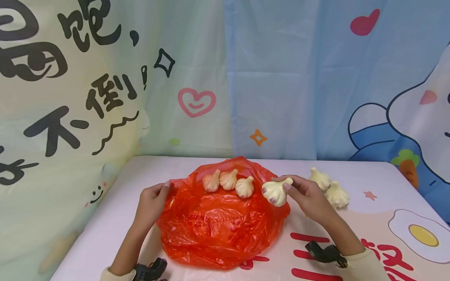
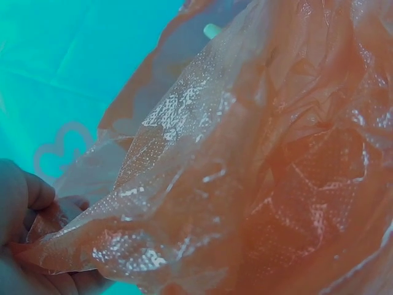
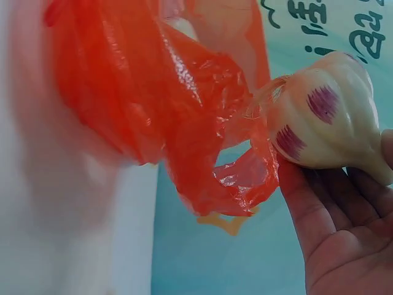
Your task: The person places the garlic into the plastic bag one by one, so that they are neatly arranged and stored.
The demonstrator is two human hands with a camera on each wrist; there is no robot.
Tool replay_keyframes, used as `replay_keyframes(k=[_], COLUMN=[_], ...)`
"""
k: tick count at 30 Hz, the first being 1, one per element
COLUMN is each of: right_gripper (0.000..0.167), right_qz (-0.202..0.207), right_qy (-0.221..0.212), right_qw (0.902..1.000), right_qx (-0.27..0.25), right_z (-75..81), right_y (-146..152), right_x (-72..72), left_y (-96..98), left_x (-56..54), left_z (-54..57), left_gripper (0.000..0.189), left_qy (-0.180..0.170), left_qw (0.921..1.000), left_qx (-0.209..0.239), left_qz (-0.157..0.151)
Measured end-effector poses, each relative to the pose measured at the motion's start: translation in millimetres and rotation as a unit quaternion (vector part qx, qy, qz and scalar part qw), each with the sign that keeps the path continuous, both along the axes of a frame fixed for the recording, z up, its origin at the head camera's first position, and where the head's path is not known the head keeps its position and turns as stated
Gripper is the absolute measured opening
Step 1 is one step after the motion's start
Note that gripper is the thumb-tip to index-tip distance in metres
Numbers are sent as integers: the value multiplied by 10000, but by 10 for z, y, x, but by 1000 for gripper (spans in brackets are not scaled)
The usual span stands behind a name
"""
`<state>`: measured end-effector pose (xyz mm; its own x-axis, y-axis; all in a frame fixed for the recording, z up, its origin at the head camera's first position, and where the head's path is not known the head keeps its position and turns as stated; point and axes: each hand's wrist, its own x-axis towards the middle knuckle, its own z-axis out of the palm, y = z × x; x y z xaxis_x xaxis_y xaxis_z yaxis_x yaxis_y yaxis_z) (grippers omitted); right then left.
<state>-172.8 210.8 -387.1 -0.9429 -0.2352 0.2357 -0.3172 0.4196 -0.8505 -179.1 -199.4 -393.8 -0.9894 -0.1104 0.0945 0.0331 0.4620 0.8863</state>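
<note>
A red plastic bag [image 1: 221, 230] lies on the table with its mouth spread. My left hand [image 1: 152, 205] pinches the bag's left edge between thumb and fingers; the left wrist view shows the thin film bunched in that hand [image 2: 37, 233]. Three garlic bulbs [image 1: 228, 179] sit in a row at the bag's far side, inside its mouth. My right hand [image 1: 311, 197] holds another garlic bulb [image 1: 275, 192] near its stem, over the bag's right rim. Purple streaks mark this bulb [image 3: 328, 114] in the right wrist view, where its root end is close beside the bag film.
Two more garlic bulbs [image 1: 330, 188] rest on the table just beyond my right hand. The tabletop [image 1: 355, 222] carries printed red strokes and a fried egg picture. A printed cloth [image 1: 274, 78] hangs behind the table, with another along the left side.
</note>
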Motion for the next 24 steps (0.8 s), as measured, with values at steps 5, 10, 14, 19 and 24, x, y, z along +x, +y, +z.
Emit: replay_keyframes(k=[5, 10, 14, 19, 24], right_gripper=[28, 27, 26, 27, 29], right_qz=[92, 335, 677, 891, 1072], right_qy=[215, 247, 285, 73, -58], right_qw=[9994, 9973, 9939, 9932, 9927], right_qx=[-251, -607, -825, -745, -548], right_z=[70, 182, 251, 288, 324], right_y=[-22, -108, -199, -311, -444], right_x=[-14, 11, 6, -41, -106], left_y=[3, 4, 12, 5, -9], left_x=[-1, 3, 3, -9, -7], left_z=[1, 10, -1, -26, -12], left_gripper=[44, 44, 44, 43, 43], left_qy=[4, -16, 28, 123, 173], left_qw=[10000, 10000, 10000, 9999, 9998], left_qx=[70, -3, -19, -44, -93], left_qz=[-23, -16, -27, -26, -39])
